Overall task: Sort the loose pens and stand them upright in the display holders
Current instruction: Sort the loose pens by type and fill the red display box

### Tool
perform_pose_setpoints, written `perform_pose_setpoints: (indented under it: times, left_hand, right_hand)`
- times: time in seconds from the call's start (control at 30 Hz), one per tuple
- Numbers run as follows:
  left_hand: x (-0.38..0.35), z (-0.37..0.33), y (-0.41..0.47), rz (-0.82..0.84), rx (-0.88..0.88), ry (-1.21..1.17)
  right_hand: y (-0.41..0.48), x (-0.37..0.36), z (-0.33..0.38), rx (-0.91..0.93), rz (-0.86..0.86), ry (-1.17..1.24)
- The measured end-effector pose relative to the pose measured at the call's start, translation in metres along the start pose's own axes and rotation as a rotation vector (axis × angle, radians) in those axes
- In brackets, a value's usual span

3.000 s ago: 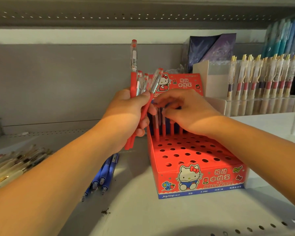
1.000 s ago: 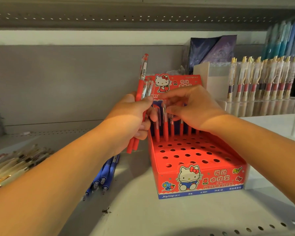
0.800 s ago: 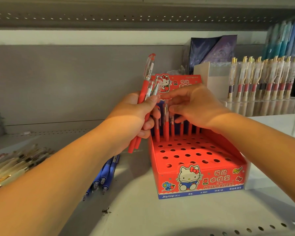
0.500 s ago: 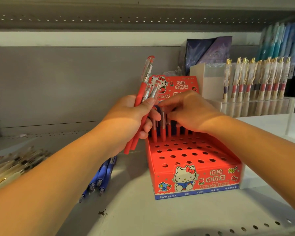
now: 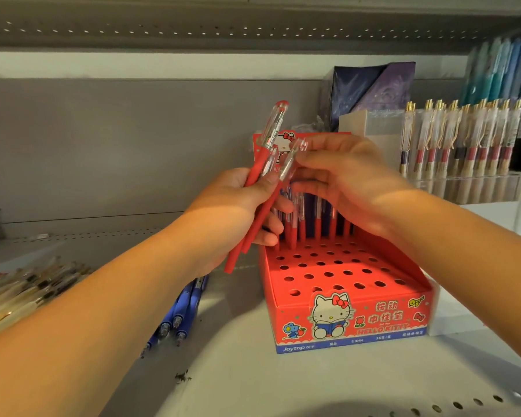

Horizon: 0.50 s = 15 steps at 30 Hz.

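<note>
Gripping red pens point(image 5: 257, 167) by the holder point(image 5: 352, 322), left hand point(image 5: 232, 212); right hand point(image 5: 352, 179) seemingly pinching one.

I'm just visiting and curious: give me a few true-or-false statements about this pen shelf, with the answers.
The left hand grips several red pens. True.
Every hole in the red display box is filled. False: only the back holes hold pens; the front ones are empty.
Some blue pens lie flat on the shelf, left of the box. True.
The gold-topped pens lie in a heap. False: they stand upright in a clear holder.
The right hand rests idle on the shelf. False: it pinches the top of a pen in the left hand's bunch.
</note>
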<state>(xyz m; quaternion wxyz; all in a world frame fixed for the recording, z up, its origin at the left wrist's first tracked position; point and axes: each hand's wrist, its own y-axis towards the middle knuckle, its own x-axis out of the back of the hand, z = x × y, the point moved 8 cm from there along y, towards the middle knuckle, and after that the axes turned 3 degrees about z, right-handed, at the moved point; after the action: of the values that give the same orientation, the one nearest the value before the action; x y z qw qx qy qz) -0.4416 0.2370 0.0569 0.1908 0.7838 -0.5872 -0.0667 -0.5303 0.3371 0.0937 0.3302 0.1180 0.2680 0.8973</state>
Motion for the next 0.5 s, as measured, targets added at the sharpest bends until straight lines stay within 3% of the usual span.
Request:
perform_pose_setpoints:
  times: [0.27,0.5]
  left_hand:
    - [0.009,-0.007,0.0,-0.088,-0.038,0.076]
    - [0.009,-0.005,-0.001,-0.081,-0.013,0.052]
  right_hand:
    - [0.002,0.025,0.011,0.019,-0.164,0.055]
    - [0.003,0.03,0.013,0.107,-0.195,-0.366]
